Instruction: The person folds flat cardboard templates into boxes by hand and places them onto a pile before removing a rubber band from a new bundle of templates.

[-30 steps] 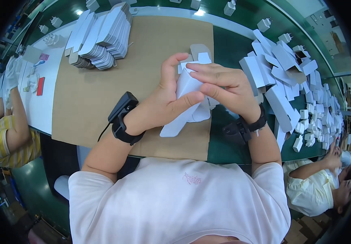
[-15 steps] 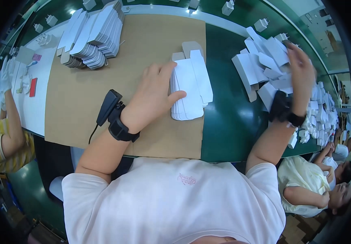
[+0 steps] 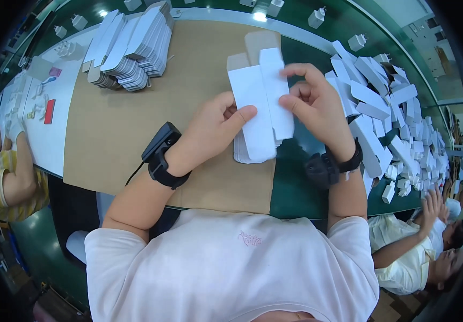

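Note:
A flattened white carton (image 3: 250, 91) with a grey-brown inner side on its end flaps lies tilted over a small stack of flat cartons (image 3: 247, 156). My left hand (image 3: 221, 121) is closed on its left edge, thumb on top and fingers tucked at the side, partly hidden. At the carton's right edge is my right hand (image 3: 317, 104), its thumb and blurred index finger apart. The thumb tip overlaps the right panel; no firm grip shows. Both wrists wear dark bands with a black device.
A brown cardboard sheet (image 3: 188, 64) covers part of the green table (image 3: 298, 182). Stacked flat cartons (image 3: 140, 48) stand far left. Formed white boxes (image 3: 371, 96) pile up at right, beside small white adapters (image 3: 390, 190). Co-workers sit on both sides.
My right hand has come back left from the box pile to the carton's right edge. My left hand has taken hold of the top carton, which is raised and tilted.

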{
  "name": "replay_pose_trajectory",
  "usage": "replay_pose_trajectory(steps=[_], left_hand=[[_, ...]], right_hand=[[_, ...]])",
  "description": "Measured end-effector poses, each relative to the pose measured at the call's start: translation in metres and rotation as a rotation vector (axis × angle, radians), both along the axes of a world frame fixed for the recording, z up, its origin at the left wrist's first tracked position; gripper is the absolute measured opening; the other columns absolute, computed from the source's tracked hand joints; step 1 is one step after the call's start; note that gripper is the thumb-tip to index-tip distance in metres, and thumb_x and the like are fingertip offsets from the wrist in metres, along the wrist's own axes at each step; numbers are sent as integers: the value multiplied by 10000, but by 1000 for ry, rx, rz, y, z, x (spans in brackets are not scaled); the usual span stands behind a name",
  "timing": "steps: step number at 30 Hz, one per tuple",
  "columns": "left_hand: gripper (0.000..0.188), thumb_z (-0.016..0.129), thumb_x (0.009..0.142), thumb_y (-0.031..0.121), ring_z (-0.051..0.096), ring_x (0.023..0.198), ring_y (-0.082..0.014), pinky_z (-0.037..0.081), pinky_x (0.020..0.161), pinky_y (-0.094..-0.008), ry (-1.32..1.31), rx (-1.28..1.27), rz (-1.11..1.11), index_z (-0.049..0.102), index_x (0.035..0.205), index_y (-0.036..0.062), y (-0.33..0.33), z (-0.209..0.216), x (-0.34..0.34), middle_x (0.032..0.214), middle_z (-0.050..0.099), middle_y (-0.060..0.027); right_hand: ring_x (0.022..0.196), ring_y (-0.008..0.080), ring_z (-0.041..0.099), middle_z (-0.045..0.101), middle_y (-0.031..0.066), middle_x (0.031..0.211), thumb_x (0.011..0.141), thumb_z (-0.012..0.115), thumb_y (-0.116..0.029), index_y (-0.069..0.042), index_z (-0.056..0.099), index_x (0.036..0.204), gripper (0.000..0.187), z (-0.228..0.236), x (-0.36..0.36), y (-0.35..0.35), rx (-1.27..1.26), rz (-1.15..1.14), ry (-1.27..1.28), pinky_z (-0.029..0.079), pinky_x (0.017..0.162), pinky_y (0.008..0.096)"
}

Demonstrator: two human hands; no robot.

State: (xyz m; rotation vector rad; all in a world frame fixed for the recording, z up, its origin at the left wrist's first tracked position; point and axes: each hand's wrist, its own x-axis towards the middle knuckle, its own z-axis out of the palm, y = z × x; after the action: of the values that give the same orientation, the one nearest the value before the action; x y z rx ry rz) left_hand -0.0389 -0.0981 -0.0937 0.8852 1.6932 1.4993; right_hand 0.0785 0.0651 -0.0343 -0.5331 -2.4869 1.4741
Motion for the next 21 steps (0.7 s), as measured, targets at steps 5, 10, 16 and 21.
replay_pose_trajectory(steps=[5,10,16,21], left_hand=[[196,548,839,146,537,704,-346,445,644,-366,359,-12,-37,546,934,-25,-3,15,3,857,568,-174],[170,593,830,97,495,909,-160,422,766,-316,257,321,-97,445,901,52,-11,0,7,1073,508,-131],[673,633,816,223,466,1009,-216,404,854,-322,88,457,-139,185,1293,68,-4,9,18,1149,400,-158],[552,527,885,269,465,1000,-224,406,837,-309,192,439,-164,197,1286,81,-15,12,10,1149,371,-171]], right_hand=[[725,201,579,610,112,941,757,680,-166,-67,472,1187,487,-11,-8,-21,634,88,164,471,614,273],[740,253,637,602,147,820,744,704,-337,-26,466,973,453,-20,-10,-29,24,34,279,493,638,300],[576,69,335,406,-16,645,783,624,-52,-52,422,644,245,-20,15,-34,213,-154,310,276,503,216],[655,78,425,460,-2,784,846,609,-180,-50,459,816,201,-22,-18,-72,-214,-293,563,351,595,211]])
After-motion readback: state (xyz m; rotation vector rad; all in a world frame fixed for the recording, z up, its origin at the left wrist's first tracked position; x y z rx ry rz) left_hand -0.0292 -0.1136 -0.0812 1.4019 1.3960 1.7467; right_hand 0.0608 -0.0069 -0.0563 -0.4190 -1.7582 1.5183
